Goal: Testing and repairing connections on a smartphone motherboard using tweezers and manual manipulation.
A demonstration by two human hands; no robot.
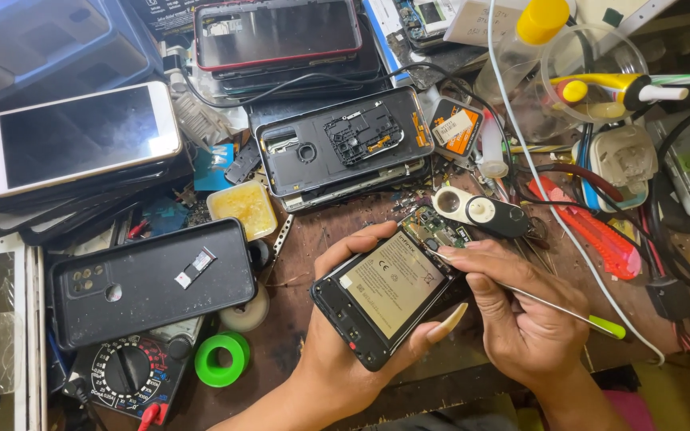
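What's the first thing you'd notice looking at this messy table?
In the middle, the left hand cradles an opened phone with its battery showing, while the right hand pokes it with a thin tool. A white phone tops a stack at the left, and a green tape roll sits below.

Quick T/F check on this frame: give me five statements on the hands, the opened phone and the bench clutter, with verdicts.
1. The left hand cradles the opened phone with its battery exposed. True.
2. The right hand is empty. False: it holds a thin tool with a green tip against the phone's top end.
3. The green tape roll lies beside the multimeter. True.
4. The red utility knife lies to the left of the opened phone. False: it lies on the right.
5. The white-framed phone lies screen down. False: its dark screen faces up.
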